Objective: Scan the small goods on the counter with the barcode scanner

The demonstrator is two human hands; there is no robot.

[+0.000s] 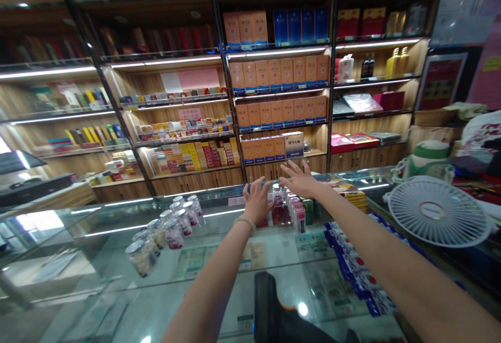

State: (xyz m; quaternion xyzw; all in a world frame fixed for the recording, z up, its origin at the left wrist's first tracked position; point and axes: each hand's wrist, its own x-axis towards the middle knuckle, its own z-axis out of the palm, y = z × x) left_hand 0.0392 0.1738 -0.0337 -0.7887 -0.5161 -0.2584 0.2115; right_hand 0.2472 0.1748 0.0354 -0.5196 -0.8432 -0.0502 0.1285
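Both of my arms stretch forward over the glass counter (274, 251). My left hand (257, 200), with a bracelet at the wrist, has its fingers spread and holds nothing. Just right of it stands a small clear jar (277, 192) with a pale lid. My right hand (300, 180) reaches in from the right, fingers apart, above the far end of a row of pink-and-white small packs (298, 212). Whether a fingertip touches the jar or the packs I cannot tell. Left of my hands, several lidded jars (175, 232) stand in two rows on the glass.
A black handheld scanner (270, 306) lies near the front. Blue packets (358, 267) line the right side, beside a white fan grille (434, 210) and a green-and-white jug (429, 156). Wooden shelves with orange boxes (281, 113) rise behind the counter.
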